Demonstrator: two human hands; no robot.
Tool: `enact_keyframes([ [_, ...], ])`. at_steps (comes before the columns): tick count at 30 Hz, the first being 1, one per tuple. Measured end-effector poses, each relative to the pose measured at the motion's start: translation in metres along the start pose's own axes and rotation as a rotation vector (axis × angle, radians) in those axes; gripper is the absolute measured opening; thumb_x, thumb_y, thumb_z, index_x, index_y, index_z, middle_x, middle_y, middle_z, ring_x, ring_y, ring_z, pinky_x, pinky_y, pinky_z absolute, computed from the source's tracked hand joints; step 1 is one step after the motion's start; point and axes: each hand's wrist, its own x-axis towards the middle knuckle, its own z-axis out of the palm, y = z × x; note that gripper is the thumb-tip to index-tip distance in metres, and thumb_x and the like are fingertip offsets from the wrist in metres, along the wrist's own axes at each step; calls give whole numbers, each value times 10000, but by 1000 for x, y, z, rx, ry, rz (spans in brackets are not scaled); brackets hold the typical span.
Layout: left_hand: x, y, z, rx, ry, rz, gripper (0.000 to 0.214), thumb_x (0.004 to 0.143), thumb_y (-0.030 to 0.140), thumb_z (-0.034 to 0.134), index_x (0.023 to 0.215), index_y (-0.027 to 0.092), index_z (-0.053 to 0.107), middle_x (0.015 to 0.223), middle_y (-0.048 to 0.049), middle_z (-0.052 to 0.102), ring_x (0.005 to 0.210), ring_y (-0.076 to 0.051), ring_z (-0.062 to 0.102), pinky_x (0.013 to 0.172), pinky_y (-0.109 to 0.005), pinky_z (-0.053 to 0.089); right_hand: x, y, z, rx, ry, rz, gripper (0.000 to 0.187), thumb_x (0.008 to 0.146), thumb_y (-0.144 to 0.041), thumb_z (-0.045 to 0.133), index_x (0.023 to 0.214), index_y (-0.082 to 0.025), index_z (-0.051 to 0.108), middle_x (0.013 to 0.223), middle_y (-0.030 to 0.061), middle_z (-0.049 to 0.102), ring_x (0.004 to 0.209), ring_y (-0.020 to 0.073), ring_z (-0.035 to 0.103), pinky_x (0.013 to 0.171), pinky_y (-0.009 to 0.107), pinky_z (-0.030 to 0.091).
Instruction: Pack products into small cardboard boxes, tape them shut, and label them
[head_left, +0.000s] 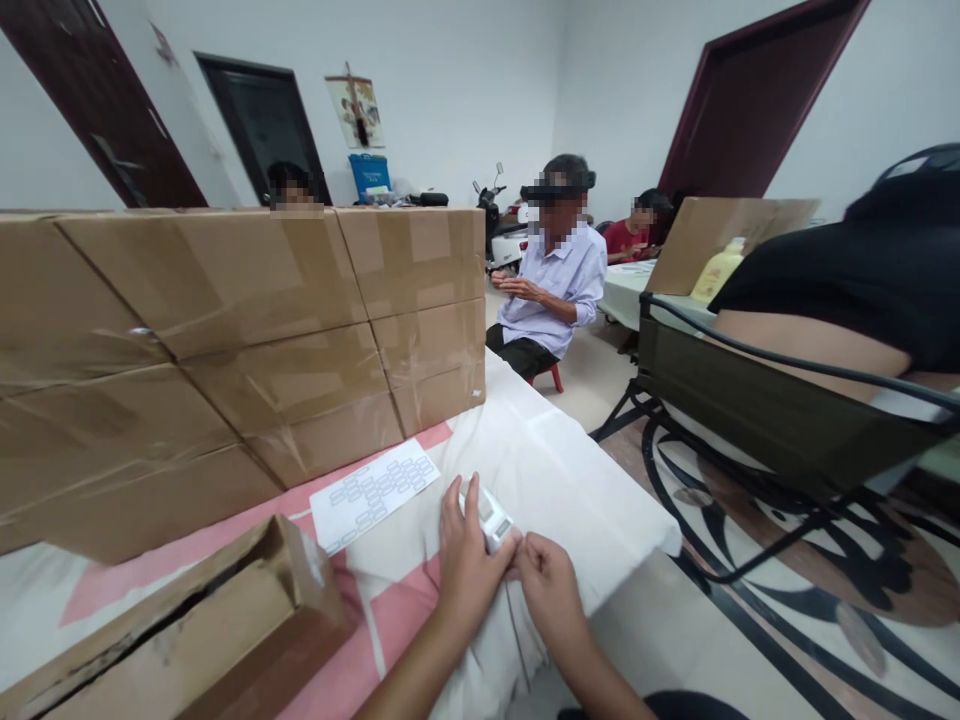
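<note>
A small white device [491,519] with a grey rectangular window is in my left hand [466,562], above the near part of the cloth-covered table. The left fingers lie along its far left side and the thumb presses its near end. My right hand [549,578] is curled close beside that thumb, its fingertips pinched together at the device's lower right corner. Whatever lies between the right fingertips is hidden. Just beyond my left hand, a white sheet [375,490] printed with small outlined blocks rests flat on the cloth.
Stacked cardboard boxes [300,330] wall off the table's far left side. An open-topped carton [217,630] stands near left. The white tablecloth [570,470] ends at right. A person [559,270] sits beyond it; another occupies a folding chair [750,390]. More people sit farther back.
</note>
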Motion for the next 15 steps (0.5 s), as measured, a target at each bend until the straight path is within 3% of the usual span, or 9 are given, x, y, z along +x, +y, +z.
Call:
enact_keyframes([
  [7,-1,-1,0,-21,37,2,796,824,284,673,1538,238,322,1607,-146,264,1523,-326,266,1233,-538,292,3,-3,-3,73,-36,47,442,849,-535,571,590,-237,373,555,-36,407,568,171,540,580,305,504],
  [15,-1,-5,2,-33,54,1,738,858,326,652,1522,249,339,1587,-141,291,1515,-329,277,1230,-564,293,2,-10,-12,174,-87,49,538,845,-633,638,596,-227,386,624,19,578,589,186,613,608,313,514],
])
